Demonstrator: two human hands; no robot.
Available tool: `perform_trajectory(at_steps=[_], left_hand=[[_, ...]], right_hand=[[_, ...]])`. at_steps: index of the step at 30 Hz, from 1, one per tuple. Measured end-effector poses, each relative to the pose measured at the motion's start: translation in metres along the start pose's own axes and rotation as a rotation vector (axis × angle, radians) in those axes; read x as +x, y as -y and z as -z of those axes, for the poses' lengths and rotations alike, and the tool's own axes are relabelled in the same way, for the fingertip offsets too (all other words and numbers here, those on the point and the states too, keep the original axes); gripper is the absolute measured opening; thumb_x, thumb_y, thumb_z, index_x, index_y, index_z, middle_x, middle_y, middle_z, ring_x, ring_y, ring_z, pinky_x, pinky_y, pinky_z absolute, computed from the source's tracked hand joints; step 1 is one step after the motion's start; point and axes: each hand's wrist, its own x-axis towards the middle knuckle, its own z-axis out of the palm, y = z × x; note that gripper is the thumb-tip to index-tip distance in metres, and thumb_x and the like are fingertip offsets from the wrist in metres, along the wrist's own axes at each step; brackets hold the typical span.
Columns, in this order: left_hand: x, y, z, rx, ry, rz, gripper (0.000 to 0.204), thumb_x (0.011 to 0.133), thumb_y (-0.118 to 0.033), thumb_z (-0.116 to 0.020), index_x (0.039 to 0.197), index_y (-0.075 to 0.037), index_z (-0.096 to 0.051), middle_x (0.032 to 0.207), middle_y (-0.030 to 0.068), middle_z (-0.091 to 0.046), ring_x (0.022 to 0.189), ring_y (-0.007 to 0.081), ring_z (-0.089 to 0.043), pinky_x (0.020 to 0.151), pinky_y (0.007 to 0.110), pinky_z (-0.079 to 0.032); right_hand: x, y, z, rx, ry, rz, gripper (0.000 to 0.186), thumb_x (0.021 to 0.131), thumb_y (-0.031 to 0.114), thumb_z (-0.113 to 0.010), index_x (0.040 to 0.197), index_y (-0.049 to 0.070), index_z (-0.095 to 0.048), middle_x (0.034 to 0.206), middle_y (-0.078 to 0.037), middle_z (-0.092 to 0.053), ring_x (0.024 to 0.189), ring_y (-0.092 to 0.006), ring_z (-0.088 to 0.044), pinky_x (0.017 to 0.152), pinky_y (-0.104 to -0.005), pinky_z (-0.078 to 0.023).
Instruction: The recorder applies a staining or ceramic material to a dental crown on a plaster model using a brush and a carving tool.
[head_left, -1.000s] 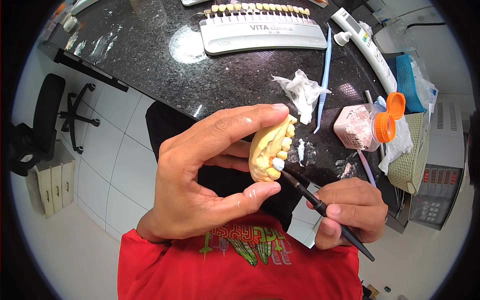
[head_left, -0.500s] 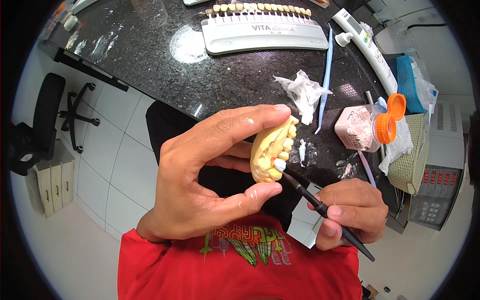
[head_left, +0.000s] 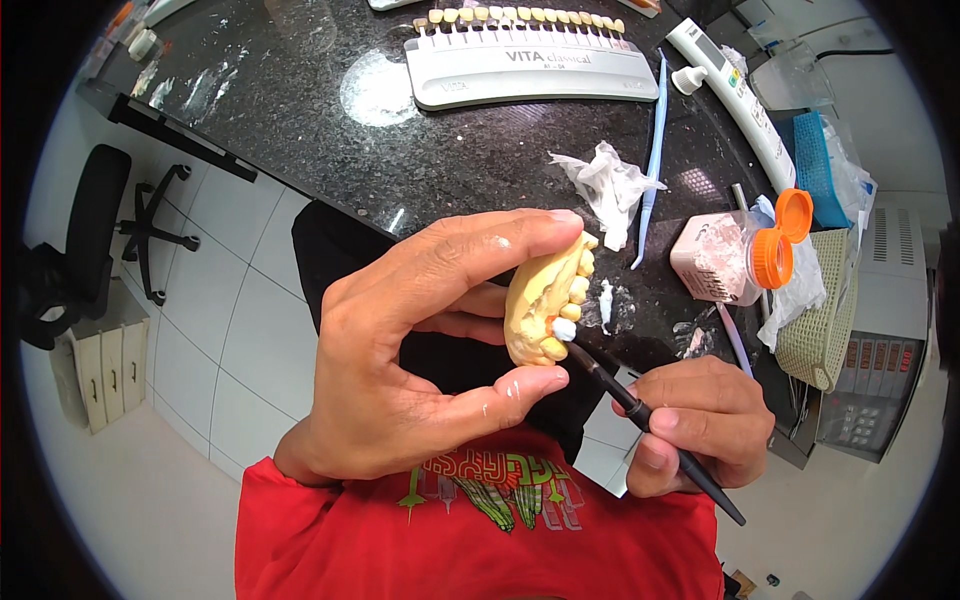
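Between the thumb and fingers of my left hand [head_left: 400, 340] is a yellow dental model [head_left: 535, 295], tilted so its row of teeth faces right. One tooth on it, a white crown [head_left: 564, 329], stands out from the yellow ones, with a bit of orange beside it. My right hand [head_left: 700, 425] pinches a black-handled brush [head_left: 638, 412] between thumb and fingers. Its dark tip lies right by the white crown; whether it touches, I cannot tell. White smears mark my left thumb and index finger.
On the dark stone bench lie a tooth shade guide [head_left: 530, 75], crumpled tissue [head_left: 606, 190], a blue instrument [head_left: 655, 160] and a pink-powder jar [head_left: 712, 255] with its orange lid flipped up. A woven basket [head_left: 815, 330] and a machine with red digits [head_left: 875, 370] stand at right.
Very little differs. The dental model has shifted slightly to the right, and my right hand with the brush has moved a touch left.
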Motion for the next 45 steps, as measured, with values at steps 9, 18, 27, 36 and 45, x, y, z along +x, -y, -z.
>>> perform_trajectory(at_steps=[9, 18, 27, 36, 45], left_hand=[[0.0003, 0.0005, -0.0008, 0.012, -0.007, -0.023, 0.066, 0.064, -0.005, -0.082, 0.123, 0.003, -0.056, 0.124, 0.0204, -0.057, 0.101, 0.0209, -0.064, 0.079, 0.028, -0.058], [-0.0002, 0.0013, -0.0006, 0.006, -0.008, -0.019, 0.065, 0.064, -0.005, -0.082, 0.123, 0.003, -0.056, 0.124, 0.0202, -0.057, 0.101, 0.0212, -0.065, 0.079, 0.028, -0.057], [-0.0022, 0.0025, 0.0021, -0.043, 0.014, 0.006, 0.065, 0.066, -0.005, -0.083, 0.123, 0.004, -0.055, 0.126, 0.0231, -0.056, 0.099, 0.0236, -0.066, 0.081, 0.031, -0.057], [-0.0024, 0.0029, 0.0021, -0.041, 0.038, -0.026, 0.064, 0.066, 0.0, -0.081, 0.124, 0.004, -0.054, 0.127, 0.0249, -0.055, 0.101, 0.0255, -0.066, 0.084, 0.032, -0.056], [-0.0016, 0.0014, 0.0021, -0.04, 0.043, -0.027, 0.063, 0.066, 0.001, -0.08, 0.123, 0.004, -0.055, 0.126, 0.0253, -0.056, 0.102, 0.0254, -0.065, 0.083, 0.032, -0.056]], right_hand=[[-0.0007, -0.0002, -0.002, -0.004, -0.031, 0.008, 0.018, 0.082, 0.007, -0.065, 0.093, -0.001, -0.053, 0.071, -0.012, -0.061, 0.055, -0.0185, -0.063, 0.05, -0.0267, -0.054], [-0.0006, -0.0011, -0.0007, -0.002, -0.025, 0.02, 0.018, 0.08, 0.005, -0.064, 0.093, -0.001, -0.053, 0.071, -0.012, -0.061, 0.055, -0.0188, -0.063, 0.05, -0.0273, -0.054], [-0.0041, -0.0026, -0.0008, 0.04, -0.063, -0.012, 0.019, 0.083, 0.006, -0.063, 0.095, -0.002, -0.051, 0.072, -0.014, -0.061, 0.056, -0.0191, -0.063, 0.05, -0.0271, -0.054], [-0.0022, -0.0043, 0.0009, 0.087, -0.016, -0.001, 0.02, 0.081, 0.004, -0.063, 0.097, -0.003, -0.053, 0.074, -0.015, -0.061, 0.056, -0.021, -0.064, 0.049, -0.0289, -0.055], [-0.0025, -0.004, 0.001, 0.08, -0.023, -0.007, 0.021, 0.081, 0.003, -0.064, 0.097, -0.003, -0.053, 0.074, -0.015, -0.061, 0.056, -0.0208, -0.064, 0.049, -0.0297, -0.056]])
